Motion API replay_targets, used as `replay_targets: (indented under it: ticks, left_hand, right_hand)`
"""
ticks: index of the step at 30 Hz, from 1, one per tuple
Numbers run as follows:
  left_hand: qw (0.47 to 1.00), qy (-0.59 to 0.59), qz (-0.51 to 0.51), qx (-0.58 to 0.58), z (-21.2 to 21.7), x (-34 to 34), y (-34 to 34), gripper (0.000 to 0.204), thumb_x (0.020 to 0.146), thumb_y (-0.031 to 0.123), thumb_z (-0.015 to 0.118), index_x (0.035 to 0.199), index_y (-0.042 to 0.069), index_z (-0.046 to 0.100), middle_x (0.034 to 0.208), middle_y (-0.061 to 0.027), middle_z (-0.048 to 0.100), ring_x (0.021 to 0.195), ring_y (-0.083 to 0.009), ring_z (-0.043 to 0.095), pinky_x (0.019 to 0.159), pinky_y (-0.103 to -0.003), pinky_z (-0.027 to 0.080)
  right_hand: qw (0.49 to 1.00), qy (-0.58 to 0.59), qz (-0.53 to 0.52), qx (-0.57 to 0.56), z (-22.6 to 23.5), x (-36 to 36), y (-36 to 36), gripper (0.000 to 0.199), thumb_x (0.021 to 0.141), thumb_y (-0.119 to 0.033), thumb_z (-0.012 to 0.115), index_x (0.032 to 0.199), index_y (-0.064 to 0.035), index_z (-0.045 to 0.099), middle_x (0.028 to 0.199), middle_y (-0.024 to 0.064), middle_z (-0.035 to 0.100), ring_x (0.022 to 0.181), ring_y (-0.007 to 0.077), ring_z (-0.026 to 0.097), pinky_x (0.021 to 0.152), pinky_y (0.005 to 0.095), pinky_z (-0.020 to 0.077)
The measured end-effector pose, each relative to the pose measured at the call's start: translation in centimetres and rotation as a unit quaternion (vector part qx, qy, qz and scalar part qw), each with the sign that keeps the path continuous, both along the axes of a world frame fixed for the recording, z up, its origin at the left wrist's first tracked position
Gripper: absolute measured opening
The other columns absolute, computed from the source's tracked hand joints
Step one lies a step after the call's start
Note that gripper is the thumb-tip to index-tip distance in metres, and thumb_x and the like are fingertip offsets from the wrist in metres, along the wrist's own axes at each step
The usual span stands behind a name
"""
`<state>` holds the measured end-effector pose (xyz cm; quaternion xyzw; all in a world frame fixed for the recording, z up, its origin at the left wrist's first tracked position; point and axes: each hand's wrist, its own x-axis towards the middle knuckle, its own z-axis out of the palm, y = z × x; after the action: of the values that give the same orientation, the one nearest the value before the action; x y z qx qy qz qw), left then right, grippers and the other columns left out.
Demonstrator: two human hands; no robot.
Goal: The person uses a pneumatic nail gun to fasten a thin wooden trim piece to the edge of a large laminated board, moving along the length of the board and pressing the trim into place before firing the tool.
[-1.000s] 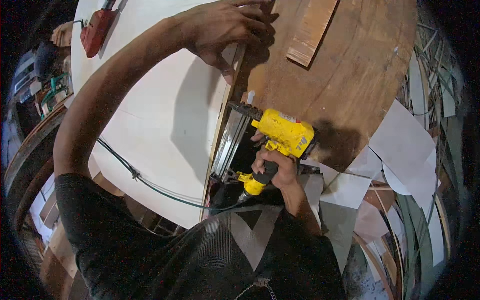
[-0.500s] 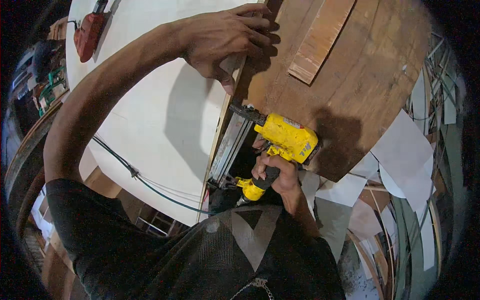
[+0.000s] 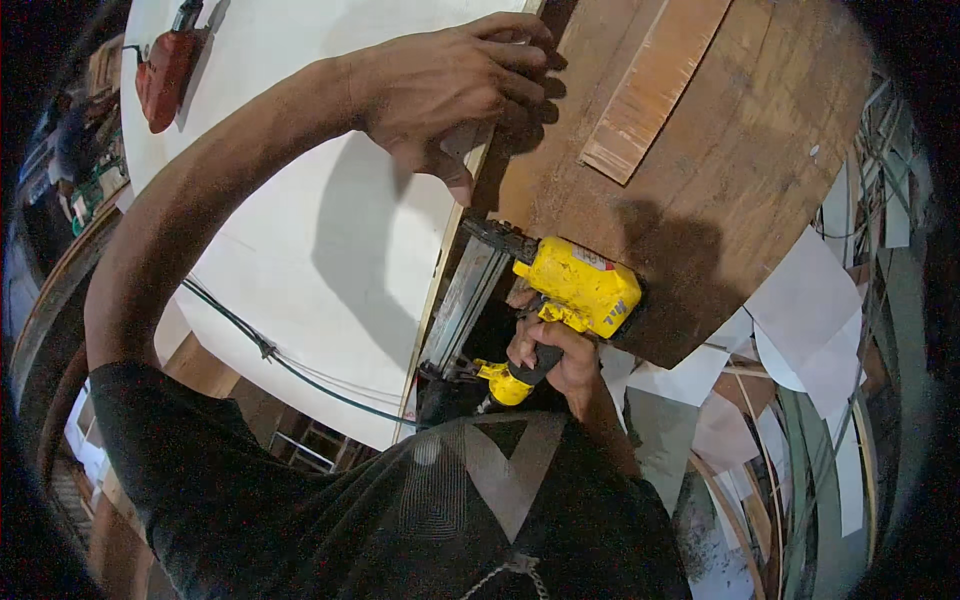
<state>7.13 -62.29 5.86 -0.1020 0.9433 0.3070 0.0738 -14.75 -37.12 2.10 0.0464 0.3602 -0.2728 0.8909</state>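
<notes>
My right hand [image 3: 565, 355] grips the dark handle of a yellow pneumatic nail gun [image 3: 575, 280]. The gun's black nose [image 3: 495, 235] points left, at or close to the edge of a large white board [image 3: 270, 240]; contact cannot be made out. Farther up that edge, my left hand [image 3: 455, 95] is curled over the board, its fingers on the right side and its thumb lower down. Part of a small pale piece shows under the palm, too covered to name. The gun's long metal magazine [image 3: 465, 290] runs down along the board's edge.
A brown wooden tabletop [image 3: 760, 130] extends to the right, with a flat wooden strip [image 3: 655, 90] on it. On the white board's far left stands a red tool [image 3: 168, 80]. A dark hose [image 3: 265, 347] crosses the near left. Sheet offcuts [image 3: 805, 285] are heaped at the right.
The view has shifted slightly. My left hand's grip on the board edge and my right hand's hold on the nail gun look nearly the same.
</notes>
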Motion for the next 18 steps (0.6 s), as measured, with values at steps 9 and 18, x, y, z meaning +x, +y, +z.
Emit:
replay_targets:
  ticks: [9,18]
  left_hand:
    - [0.999,0.021,-0.033,0.003,-0.48,0.3,-0.13,0.058,0.068,0.054,0.065,0.103,0.008,0.063,0.119,-0.012,0.054,0.12,-0.0297,0.04,0.109,-0.051,0.016]
    - [0.999,-0.003,-0.01,-0.033,-0.02,-0.25,0.57,0.064,0.059,0.05,0.073,0.109,0.011,0.062,0.123,-0.0102,0.052,0.126,-0.0314,0.035,0.11,-0.051,0.015]
  right_hand:
    - [1.0,-0.002,-0.027,0.012,0.66,0.38,-0.48,0.037,0.078,-0.01,0.054,0.111,0.0054,0.047,0.063,0.0069,0.056,0.049,0.0149,0.05,0.055,0.0293,0.0446]
    - [1.0,0.006,-0.019,-0.005,0.19,0.24,0.11,0.037,0.077,-0.009,0.055,0.11,0.0051,0.048,0.061,0.0067,0.056,0.05,0.015,0.051,0.054,0.0294,0.0451]
